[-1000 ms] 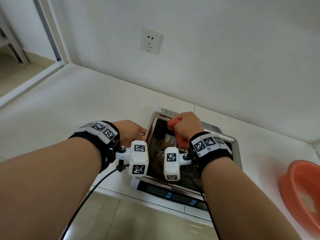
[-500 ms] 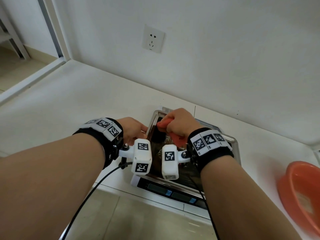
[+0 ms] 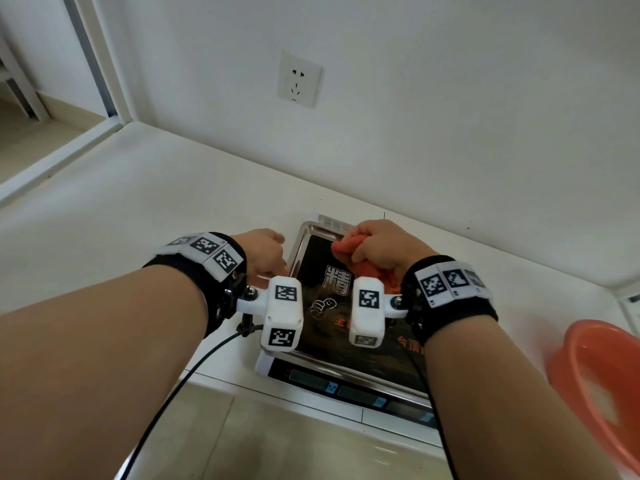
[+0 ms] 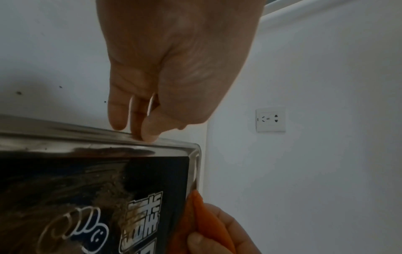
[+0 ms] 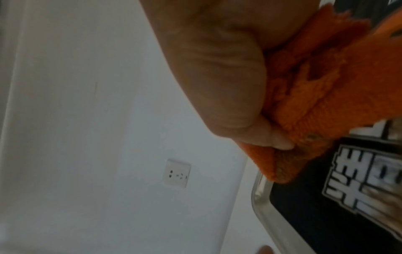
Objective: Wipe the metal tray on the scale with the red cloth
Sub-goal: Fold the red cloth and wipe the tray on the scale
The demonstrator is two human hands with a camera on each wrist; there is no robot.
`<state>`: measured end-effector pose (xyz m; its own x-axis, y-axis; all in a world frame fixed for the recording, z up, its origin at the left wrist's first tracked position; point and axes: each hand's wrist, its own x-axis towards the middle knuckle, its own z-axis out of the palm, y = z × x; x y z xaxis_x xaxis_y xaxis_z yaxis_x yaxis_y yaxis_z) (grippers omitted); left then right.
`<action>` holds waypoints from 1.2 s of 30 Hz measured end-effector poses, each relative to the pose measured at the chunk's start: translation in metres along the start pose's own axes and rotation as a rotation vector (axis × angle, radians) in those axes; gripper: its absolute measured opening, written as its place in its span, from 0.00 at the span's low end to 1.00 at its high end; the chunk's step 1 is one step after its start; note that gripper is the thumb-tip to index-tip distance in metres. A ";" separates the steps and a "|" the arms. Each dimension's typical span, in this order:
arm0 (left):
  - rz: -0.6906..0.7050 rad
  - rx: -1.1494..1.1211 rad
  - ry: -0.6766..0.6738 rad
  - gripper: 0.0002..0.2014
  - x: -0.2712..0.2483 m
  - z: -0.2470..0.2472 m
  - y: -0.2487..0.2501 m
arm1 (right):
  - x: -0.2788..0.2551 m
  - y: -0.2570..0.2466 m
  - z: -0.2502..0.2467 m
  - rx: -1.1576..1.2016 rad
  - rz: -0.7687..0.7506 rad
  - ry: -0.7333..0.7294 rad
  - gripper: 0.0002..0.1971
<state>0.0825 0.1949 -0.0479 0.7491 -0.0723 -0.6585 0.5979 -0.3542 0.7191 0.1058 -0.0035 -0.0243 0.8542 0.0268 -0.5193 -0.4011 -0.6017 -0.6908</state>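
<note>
The metal tray (image 3: 311,226) lies on the scale (image 3: 346,388); its dark, shiny bottom carries printed characters. My right hand (image 3: 384,244) grips the bunched red cloth (image 3: 346,247) and presses it onto the tray's bottom near the far edge, left of centre. The right wrist view shows the cloth (image 5: 326,89) squeezed in my fist beside the tray's far corner (image 5: 261,202). My left hand (image 3: 266,251) is at the tray's left rim. In the left wrist view my left hand (image 4: 174,68) has its thumb tip on top of the rim (image 4: 87,137), the fingers outside it.
A white wall with a socket (image 3: 298,79) rises just behind the scale. An orange plastic basin (image 3: 595,382) stands on the counter at the right. Black cables hang from both wrists over the counter's front edge. White counter stretches away to the left.
My right hand slid the cloth along the tray's far edge toward the left corner, then a little back to the right. The left hand stayed on the rim.
</note>
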 end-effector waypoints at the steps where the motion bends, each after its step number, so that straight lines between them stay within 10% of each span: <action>1: 0.012 -0.004 -0.009 0.32 -0.003 0.002 0.005 | 0.000 0.002 -0.003 0.036 0.005 0.019 0.14; 12: 0.109 0.117 -0.019 0.29 -0.003 0.021 0.010 | 0.019 0.019 0.002 0.000 -0.014 0.224 0.08; 22: 0.126 0.175 0.021 0.30 -0.012 0.026 0.013 | 0.013 0.008 0.006 -0.812 -0.024 0.243 0.16; 36: 0.125 0.264 0.021 0.32 -0.006 0.028 0.010 | 0.000 0.006 0.023 -0.743 -0.194 0.137 0.11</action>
<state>0.0761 0.1660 -0.0432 0.8195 -0.1124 -0.5620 0.4078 -0.5747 0.7095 0.0958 0.0113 -0.0406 0.9389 0.1168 -0.3238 0.0454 -0.9745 -0.2198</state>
